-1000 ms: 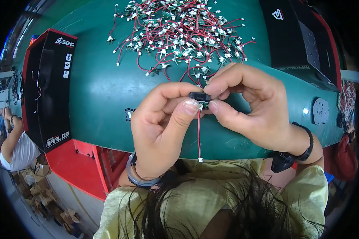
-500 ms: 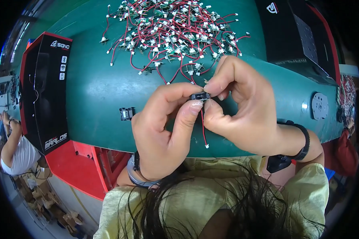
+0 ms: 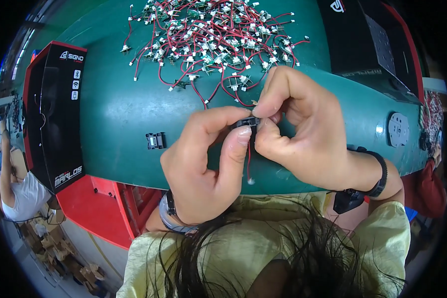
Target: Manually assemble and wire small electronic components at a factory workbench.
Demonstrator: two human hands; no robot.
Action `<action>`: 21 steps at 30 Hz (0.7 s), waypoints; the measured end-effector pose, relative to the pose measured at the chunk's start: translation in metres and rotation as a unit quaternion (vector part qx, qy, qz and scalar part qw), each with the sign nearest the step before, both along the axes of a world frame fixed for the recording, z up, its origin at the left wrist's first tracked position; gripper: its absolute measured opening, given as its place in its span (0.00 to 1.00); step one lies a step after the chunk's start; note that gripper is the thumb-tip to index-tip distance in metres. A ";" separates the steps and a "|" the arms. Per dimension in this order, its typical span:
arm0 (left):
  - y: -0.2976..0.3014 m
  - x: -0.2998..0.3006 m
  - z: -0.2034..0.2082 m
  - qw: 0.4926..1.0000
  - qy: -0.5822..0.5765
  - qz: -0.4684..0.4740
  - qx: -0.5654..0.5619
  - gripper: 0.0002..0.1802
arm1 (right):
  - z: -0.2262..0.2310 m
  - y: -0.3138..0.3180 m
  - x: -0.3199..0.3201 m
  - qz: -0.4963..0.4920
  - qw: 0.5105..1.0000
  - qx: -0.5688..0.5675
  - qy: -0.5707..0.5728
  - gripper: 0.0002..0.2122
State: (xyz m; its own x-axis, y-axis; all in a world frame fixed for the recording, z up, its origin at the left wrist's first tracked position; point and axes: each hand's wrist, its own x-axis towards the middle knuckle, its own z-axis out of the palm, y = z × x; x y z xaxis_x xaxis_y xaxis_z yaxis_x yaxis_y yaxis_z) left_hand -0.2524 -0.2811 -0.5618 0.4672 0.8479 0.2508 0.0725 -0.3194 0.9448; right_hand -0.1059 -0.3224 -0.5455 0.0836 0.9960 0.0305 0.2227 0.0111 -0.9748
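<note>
Between my hands, over the green table, is a small black plastic housing (image 3: 242, 122). My left hand (image 3: 203, 164) pinches it between thumb and forefinger. The thumb and fingertips of my right hand (image 3: 303, 134) are closed at its right end; whatever small part they press there is hidden. A red wire (image 3: 249, 164) hangs below the housing and ends in a small white connector (image 3: 251, 181). Left of my left hand lies another small black plastic piece (image 3: 155, 140). Beyond my fingers spreads a heap of small circuit boards with red and black wires and white connectors (image 3: 208, 44).
A tall black box (image 3: 54, 119) with red edges stands at the left, and an open black box (image 3: 377, 49) at the far right. A grey rounded plate (image 3: 398, 129) lies on the right. People work beyond both ends of the table (image 3: 109, 114).
My hands stay almost in place at the housing, which has tilted slightly. The hanging red wire has swung a little left. At the far left, a co-worker's arm has risen.
</note>
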 end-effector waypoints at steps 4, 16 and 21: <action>0.000 -0.001 -0.001 1.000 -0.009 0.018 0.008 0.08 | 0.001 0.000 -0.002 -0.006 0.999 0.044 0.019 0.10; 0.003 -0.004 0.003 0.999 -0.032 -0.012 -0.037 0.07 | -0.006 0.001 -0.005 0.000 0.998 0.063 0.004 0.11; 0.007 -0.002 0.007 0.952 -0.149 -0.041 -0.265 0.09 | 0.004 0.000 0.000 0.016 0.998 0.002 0.053 0.12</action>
